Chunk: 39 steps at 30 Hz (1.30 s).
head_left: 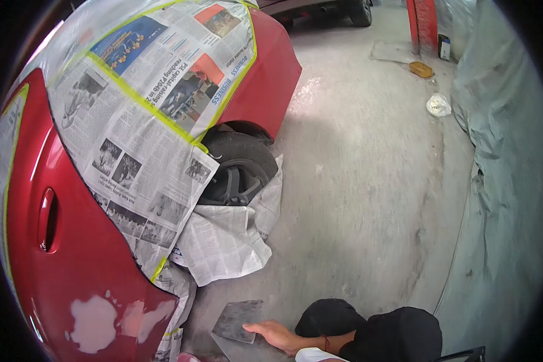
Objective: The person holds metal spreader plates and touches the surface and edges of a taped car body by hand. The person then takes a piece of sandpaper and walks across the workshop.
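Observation:
My right hand (pixel 274 336), with a thin red band at the wrist, comes in from the lower right past my dark-clad knees (pixel 398 338). Its thumb lies on top of a flat grey board (pixel 238 321); the other fingers are hidden. The board is held over the floor beside the car's lower edge. Close by on the left, the red car panel (pixel 36 241) shows pale, dull patches (pixel 93 324) near its bottom. My left hand is out of sight. A small pink thing (pixel 188 358) at the bottom edge is too cut off to name.
Newspaper (pixel 127 169) edged with yellow tape covers the car's rear side, and more newspaper (pixel 223 238) hangs around the wheel (pixel 238 175). Grey sheeting (pixel 501 163) hangs along the right. A yellow-brown block (pixel 421 69) and a crumpled clear plastic item (pixel 438 105) lie on the floor.

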Each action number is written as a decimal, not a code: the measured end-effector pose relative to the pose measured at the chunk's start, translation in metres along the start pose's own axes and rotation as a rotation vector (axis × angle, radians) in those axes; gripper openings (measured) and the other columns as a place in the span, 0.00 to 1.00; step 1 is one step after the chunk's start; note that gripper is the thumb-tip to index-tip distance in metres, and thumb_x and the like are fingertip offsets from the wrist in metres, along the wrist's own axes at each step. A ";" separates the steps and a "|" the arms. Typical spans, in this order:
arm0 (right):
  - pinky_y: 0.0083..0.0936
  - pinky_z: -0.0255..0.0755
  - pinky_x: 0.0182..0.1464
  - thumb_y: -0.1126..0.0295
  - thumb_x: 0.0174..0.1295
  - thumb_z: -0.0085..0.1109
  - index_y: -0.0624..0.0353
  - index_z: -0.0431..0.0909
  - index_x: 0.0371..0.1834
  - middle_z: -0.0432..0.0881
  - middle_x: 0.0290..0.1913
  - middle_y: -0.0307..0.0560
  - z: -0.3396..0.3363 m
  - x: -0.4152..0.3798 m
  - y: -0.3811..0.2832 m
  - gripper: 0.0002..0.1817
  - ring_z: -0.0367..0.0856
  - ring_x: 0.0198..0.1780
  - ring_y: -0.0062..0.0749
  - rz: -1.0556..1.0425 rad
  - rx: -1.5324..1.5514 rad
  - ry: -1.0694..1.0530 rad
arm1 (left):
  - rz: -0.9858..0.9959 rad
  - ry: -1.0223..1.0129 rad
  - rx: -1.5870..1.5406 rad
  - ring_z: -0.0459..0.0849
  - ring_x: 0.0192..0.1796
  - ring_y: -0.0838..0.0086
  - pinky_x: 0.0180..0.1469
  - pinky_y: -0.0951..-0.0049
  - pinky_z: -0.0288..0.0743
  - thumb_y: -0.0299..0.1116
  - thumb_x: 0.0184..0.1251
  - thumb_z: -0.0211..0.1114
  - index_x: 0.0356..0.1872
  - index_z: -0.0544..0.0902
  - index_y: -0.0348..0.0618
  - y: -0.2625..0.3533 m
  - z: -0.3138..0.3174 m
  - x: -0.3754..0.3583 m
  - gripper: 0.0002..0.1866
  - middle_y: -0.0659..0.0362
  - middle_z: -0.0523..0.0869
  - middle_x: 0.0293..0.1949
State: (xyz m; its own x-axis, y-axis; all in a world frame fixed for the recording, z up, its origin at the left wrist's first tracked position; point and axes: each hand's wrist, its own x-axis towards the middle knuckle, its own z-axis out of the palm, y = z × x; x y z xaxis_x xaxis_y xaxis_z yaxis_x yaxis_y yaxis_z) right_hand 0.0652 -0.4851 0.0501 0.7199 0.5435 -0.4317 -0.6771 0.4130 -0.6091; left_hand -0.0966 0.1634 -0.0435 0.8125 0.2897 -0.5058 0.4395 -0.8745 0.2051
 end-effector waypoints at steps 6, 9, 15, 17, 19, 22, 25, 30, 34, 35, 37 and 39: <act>0.24 0.72 0.44 0.45 0.67 0.59 0.65 0.87 0.42 0.87 0.38 0.43 0.011 -0.010 0.002 0.29 0.81 0.39 0.25 0.113 -0.144 -0.059 | -0.039 -0.132 -0.046 0.84 0.59 0.56 0.61 0.60 0.75 0.52 0.68 0.66 0.66 0.75 0.38 0.219 0.113 0.010 0.33 0.44 0.85 0.56; 0.23 0.71 0.39 0.48 0.70 0.58 0.64 0.86 0.38 0.85 0.36 0.39 0.016 -0.018 -0.009 0.26 0.78 0.35 0.20 0.084 -0.082 -0.030 | -0.031 -0.176 -0.059 0.84 0.59 0.56 0.61 0.60 0.75 0.53 0.68 0.66 0.66 0.74 0.38 0.210 0.116 0.015 0.34 0.44 0.84 0.57; 0.41 0.66 0.26 0.49 0.67 0.58 0.66 0.81 0.24 0.78 0.20 0.52 0.030 -0.004 -0.013 0.27 0.76 0.21 0.35 -0.534 -0.732 0.056 | -0.034 -0.282 -0.089 0.83 0.61 0.55 0.63 0.62 0.75 0.54 0.68 0.65 0.68 0.73 0.37 0.185 0.125 0.004 0.36 0.45 0.84 0.59; 0.46 0.66 0.30 0.55 0.68 0.57 0.66 0.76 0.20 0.75 0.24 0.60 0.064 -0.006 -0.031 0.25 0.78 0.24 0.52 -0.913 -1.134 -0.158 | -0.034 -0.305 -0.098 0.83 0.61 0.55 0.63 0.62 0.74 0.54 0.68 0.65 0.68 0.73 0.37 0.187 0.126 0.003 0.36 0.45 0.83 0.60; 0.50 0.67 0.31 0.56 0.66 0.56 0.66 0.77 0.20 0.78 0.25 0.61 0.095 -0.008 -0.050 0.24 0.79 0.27 0.58 -0.897 -1.160 -0.251 | 0.099 -0.216 -0.102 0.85 0.56 0.58 0.59 0.63 0.76 0.50 0.70 0.65 0.68 0.73 0.35 0.190 0.117 0.005 0.34 0.43 0.85 0.56; 0.54 0.70 0.33 0.58 0.64 0.55 0.66 0.78 0.20 0.80 0.26 0.63 0.103 0.019 -0.040 0.22 0.80 0.30 0.64 -0.935 -1.154 -0.344 | -0.023 -0.190 -0.302 0.86 0.51 0.64 0.53 0.66 0.78 0.47 0.71 0.65 0.66 0.74 0.33 0.169 0.127 0.010 0.31 0.46 0.87 0.51; 0.53 0.72 0.34 0.59 0.63 0.55 0.65 0.79 0.21 0.81 0.26 0.61 0.072 0.058 -0.006 0.20 0.80 0.30 0.63 -0.905 -1.190 -0.315 | -0.079 -0.122 -0.389 0.87 0.47 0.67 0.49 0.69 0.78 0.45 0.70 0.66 0.64 0.75 0.32 0.166 0.120 -0.006 0.30 0.48 0.88 0.48; 0.50 0.75 0.35 0.62 0.61 0.56 0.65 0.81 0.22 0.82 0.26 0.58 0.066 0.068 -0.012 0.18 0.81 0.30 0.62 -0.936 -1.228 -0.223 | -0.048 -0.161 -0.472 0.88 0.41 0.68 0.43 0.69 0.79 0.43 0.69 0.66 0.63 0.76 0.32 0.116 0.124 -0.007 0.29 0.51 0.90 0.45; 0.47 0.74 0.31 0.63 0.64 0.59 0.65 0.81 0.23 0.80 0.25 0.55 0.072 0.043 -0.032 0.17 0.81 0.28 0.55 -1.075 -1.032 -0.214 | -0.009 0.191 -0.047 0.88 0.43 0.57 0.44 0.58 0.79 0.41 0.68 0.65 0.56 0.80 0.37 0.213 0.090 -0.020 0.22 0.45 0.89 0.43; 0.43 0.73 0.28 0.63 0.65 0.60 0.65 0.80 0.23 0.78 0.24 0.53 0.072 0.034 -0.038 0.17 0.80 0.25 0.52 -1.169 -0.906 -0.149 | 0.009 0.359 0.046 0.88 0.47 0.49 0.47 0.51 0.78 0.40 0.68 0.64 0.51 0.83 0.41 0.250 0.078 -0.023 0.17 0.40 0.88 0.43; 0.41 0.71 0.27 0.64 0.64 0.62 0.64 0.81 0.23 0.78 0.24 0.53 0.067 0.014 -0.057 0.16 0.79 0.24 0.50 -1.237 -0.786 -0.092 | 0.089 0.410 0.046 0.88 0.47 0.48 0.47 0.51 0.78 0.40 0.68 0.63 0.50 0.83 0.41 0.326 0.056 -0.017 0.16 0.40 0.88 0.42; 0.38 0.70 0.25 0.65 0.64 0.64 0.64 0.82 0.23 0.78 0.24 0.52 0.051 0.005 -0.075 0.15 0.79 0.23 0.48 -1.293 -0.669 -0.038 | 0.272 0.482 0.016 0.87 0.46 0.47 0.46 0.51 0.78 0.39 0.69 0.62 0.50 0.83 0.40 0.377 0.042 -0.017 0.15 0.40 0.87 0.42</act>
State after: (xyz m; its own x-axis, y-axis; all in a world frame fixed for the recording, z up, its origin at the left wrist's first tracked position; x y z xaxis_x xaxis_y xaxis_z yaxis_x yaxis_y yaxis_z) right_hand 0.1119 -0.4760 0.1280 0.7477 0.0863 0.6584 0.6314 0.2144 -0.7452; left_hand 0.0397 -0.1876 0.0071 0.9809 0.1944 0.0051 0.1864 -0.9474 0.2602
